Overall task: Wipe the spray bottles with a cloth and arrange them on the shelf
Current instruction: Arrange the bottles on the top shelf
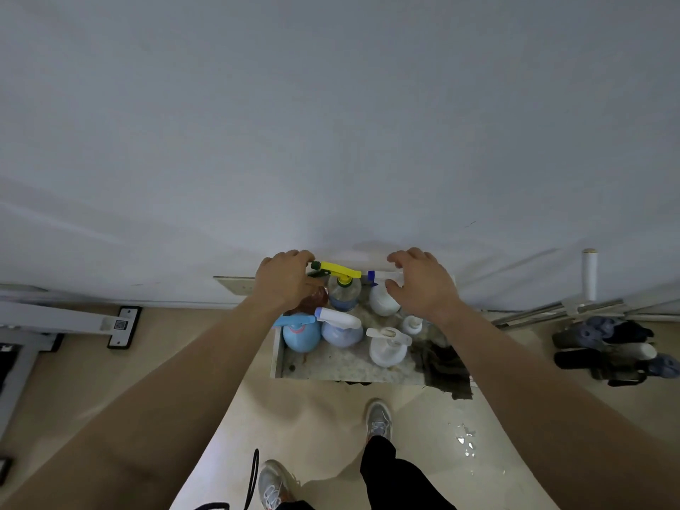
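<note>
Arranging seems to be under way: the left hand [283,281] is curling over the brown bottle [317,298], grip unclear; the right hand [423,285] is hovering, relaxed, at the white bottle [382,301] on the shelf [331,367]. Wiping needs the cloth [447,366], lying at the right.

Between left hand [285,279] and right hand [423,285]: bottles [344,292], packed upright.
Beyond the fingertips [294,253]: wall [331,141], close behind.
Between the forearms: bare shelf [331,364] strip.
Nearer than right wrist: cloth [447,366] over shelf edge.

Spray bottles [341,333] on stone shelf [331,365]
</note>
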Action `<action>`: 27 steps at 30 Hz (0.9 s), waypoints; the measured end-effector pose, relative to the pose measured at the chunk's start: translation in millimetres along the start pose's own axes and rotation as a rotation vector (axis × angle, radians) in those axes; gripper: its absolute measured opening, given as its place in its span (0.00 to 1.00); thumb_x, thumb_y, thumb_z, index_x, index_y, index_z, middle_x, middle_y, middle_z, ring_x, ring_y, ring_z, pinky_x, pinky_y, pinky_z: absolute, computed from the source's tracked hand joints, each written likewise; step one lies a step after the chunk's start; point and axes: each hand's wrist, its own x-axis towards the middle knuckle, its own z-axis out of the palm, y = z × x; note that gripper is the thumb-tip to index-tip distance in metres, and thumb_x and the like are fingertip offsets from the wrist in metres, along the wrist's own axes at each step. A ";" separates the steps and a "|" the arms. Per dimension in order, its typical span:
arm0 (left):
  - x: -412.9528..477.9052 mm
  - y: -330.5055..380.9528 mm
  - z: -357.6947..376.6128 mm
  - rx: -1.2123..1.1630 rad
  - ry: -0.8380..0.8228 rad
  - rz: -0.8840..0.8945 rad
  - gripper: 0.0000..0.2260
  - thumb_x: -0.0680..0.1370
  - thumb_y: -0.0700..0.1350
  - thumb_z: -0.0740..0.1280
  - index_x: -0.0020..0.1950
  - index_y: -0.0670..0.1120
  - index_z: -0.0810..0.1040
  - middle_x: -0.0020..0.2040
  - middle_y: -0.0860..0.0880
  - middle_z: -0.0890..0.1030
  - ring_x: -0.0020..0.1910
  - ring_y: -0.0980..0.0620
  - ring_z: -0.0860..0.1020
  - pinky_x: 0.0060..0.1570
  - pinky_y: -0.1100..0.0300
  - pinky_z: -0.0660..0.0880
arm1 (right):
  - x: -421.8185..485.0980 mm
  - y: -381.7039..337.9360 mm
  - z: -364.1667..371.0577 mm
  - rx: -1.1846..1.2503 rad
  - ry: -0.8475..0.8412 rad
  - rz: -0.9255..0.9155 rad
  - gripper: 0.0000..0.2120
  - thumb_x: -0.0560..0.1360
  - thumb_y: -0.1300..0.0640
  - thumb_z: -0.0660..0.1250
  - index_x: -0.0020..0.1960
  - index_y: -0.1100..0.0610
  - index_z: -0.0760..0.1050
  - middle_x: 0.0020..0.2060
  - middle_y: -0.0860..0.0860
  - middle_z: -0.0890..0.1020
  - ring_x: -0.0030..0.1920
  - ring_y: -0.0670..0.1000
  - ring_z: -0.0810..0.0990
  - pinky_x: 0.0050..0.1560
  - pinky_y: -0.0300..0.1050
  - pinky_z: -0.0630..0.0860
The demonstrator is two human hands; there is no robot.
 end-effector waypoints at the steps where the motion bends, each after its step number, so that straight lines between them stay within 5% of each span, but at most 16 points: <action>1: -2.4 -5.0 -0.5 0.010 -0.009 -0.017 0.19 0.78 0.57 0.68 0.67 0.52 0.76 0.59 0.49 0.80 0.58 0.45 0.78 0.57 0.51 0.72 | -5.7 -3.4 -2.2 0.076 0.009 -0.022 0.15 0.77 0.50 0.68 0.62 0.52 0.77 0.55 0.51 0.79 0.55 0.55 0.77 0.55 0.50 0.76; 3: -5.9 -11.7 -1.7 0.018 -0.015 -0.038 0.14 0.80 0.53 0.66 0.64 0.53 0.79 0.58 0.50 0.81 0.57 0.46 0.78 0.57 0.52 0.73 | -17.4 -11.5 -7.8 0.229 -0.116 -0.011 0.08 0.75 0.47 0.69 0.50 0.50 0.80 0.47 0.48 0.81 0.47 0.51 0.80 0.49 0.49 0.78; 5: -8.3 -13.4 -3.3 -0.007 -0.005 -0.045 0.11 0.81 0.50 0.64 0.62 0.54 0.81 0.58 0.50 0.82 0.57 0.46 0.79 0.57 0.53 0.74 | -27.0 -17.2 -10.9 0.216 -0.291 -0.014 0.14 0.71 0.38 0.70 0.44 0.49 0.80 0.42 0.46 0.83 0.44 0.48 0.81 0.48 0.49 0.79; 8: -10.5 -10.9 -4.9 -0.052 -0.021 -0.050 0.14 0.80 0.48 0.66 0.65 0.52 0.79 0.61 0.50 0.81 0.60 0.46 0.78 0.58 0.52 0.75 | -36.2 -22.8 -8.5 -0.022 -0.434 -0.036 0.24 0.67 0.31 0.71 0.51 0.49 0.80 0.46 0.45 0.83 0.47 0.48 0.80 0.51 0.50 0.80; 11: -14.0 -9.3 -6.8 -0.085 -0.018 -0.064 0.17 0.78 0.46 0.68 0.66 0.51 0.77 0.60 0.49 0.80 0.60 0.45 0.78 0.57 0.51 0.76 | -42.3 -28.1 -4.0 -0.201 -0.496 -0.054 0.22 0.69 0.38 0.73 0.58 0.48 0.78 0.51 0.47 0.82 0.51 0.51 0.79 0.51 0.48 0.78; 16: -20.2 -15.2 -7.9 -0.048 0.012 -0.045 0.17 0.78 0.47 0.69 0.67 0.51 0.77 0.60 0.48 0.80 0.59 0.45 0.77 0.57 0.51 0.76 | -43.5 -33.0 5.0 -0.324 -0.418 -0.075 0.09 0.75 0.55 0.67 0.54 0.55 0.80 0.51 0.55 0.81 0.54 0.56 0.80 0.46 0.47 0.74; 21: -27.4 -14.8 -7.3 -0.107 0.125 -0.051 0.17 0.78 0.45 0.69 0.67 0.49 0.77 0.64 0.46 0.78 0.62 0.44 0.74 0.56 0.50 0.76 | -34.5 -30.2 2.6 -0.323 -0.413 -0.052 0.09 0.77 0.59 0.66 0.56 0.56 0.81 0.52 0.56 0.80 0.52 0.56 0.80 0.51 0.50 0.79; 27: -45.2 7.0 -3.6 -0.239 0.218 0.075 0.10 0.74 0.44 0.70 0.55 0.45 0.81 0.51 0.46 0.80 0.52 0.44 0.77 0.46 0.50 0.76 | -31.5 -28.3 3.3 -0.299 -0.368 -0.038 0.10 0.75 0.60 0.65 0.54 0.53 0.82 0.50 0.53 0.82 0.51 0.54 0.81 0.51 0.50 0.80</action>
